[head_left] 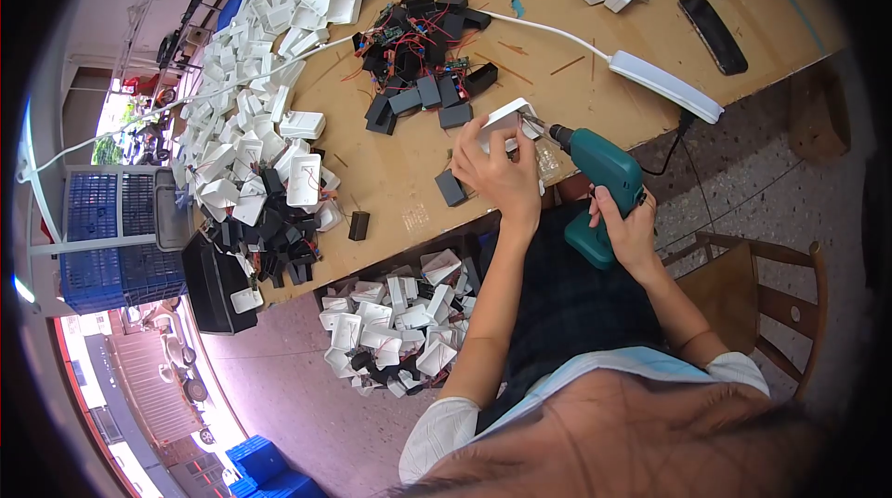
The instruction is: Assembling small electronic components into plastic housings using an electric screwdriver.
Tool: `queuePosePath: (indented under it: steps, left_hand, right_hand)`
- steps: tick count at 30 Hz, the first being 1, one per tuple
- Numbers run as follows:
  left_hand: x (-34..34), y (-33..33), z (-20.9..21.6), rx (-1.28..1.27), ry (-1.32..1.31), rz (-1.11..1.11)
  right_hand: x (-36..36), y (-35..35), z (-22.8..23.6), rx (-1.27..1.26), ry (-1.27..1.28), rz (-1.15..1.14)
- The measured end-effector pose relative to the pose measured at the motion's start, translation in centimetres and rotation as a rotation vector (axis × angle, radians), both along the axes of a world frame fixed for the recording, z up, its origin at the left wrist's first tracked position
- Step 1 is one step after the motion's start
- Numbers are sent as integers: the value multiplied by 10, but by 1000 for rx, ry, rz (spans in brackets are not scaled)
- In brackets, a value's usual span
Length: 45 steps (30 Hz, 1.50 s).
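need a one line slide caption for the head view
Left hand holds a white case while the right hand brings a green power tool to it over a cluttered table.

**Dressed in white, dark navy and pale blue**

Short white sleeves of textured fabric leave the forearms bare. A dark navy, faintly checked cloth garment covers the front. A thin, pale-blue face mask partly overlaps it.

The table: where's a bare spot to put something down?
Bare table lies between the middle black boxes and the lone black box near the front edge. Another patch lies between the phone and the white power strip. White cases crowd the left end. The left hand, and the right hand with its green drill, crowd part of the front edge.
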<state>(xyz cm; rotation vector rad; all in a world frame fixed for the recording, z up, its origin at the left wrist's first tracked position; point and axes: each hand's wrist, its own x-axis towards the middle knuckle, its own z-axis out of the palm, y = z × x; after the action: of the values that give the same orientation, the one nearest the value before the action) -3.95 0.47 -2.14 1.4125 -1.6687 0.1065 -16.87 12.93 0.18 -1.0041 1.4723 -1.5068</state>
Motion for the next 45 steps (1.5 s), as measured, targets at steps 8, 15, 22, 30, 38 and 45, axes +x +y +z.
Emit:
queuePosePath:
  steps: [8, 15, 22, 30, 38, 45]
  left_hand:
    - [-1, 0, 0, -8, -5, 1]
    - [0, -1, -2, -11, -1, -6]
    - [0, -2, -2, -14, -2, -16]
    - [0, -1, -2, -12, 4, -16]
    - [1, -2, -3, -9, 2, -20]
    - [0, -4, -3, -3, 9, -15]
  right_hand:
    - [-1, 1, -1, 24, 13, 13]
    - [-1, 2, -1, 5, 56, 7]
    - [2, 1, -2, -3, 43, -14]
    - [3, 3, -4, -24, 29, -6]
    - [-14, 31, -12, -95, -32, 13]
    - [-33, 54, -8, -111, -53, -35]
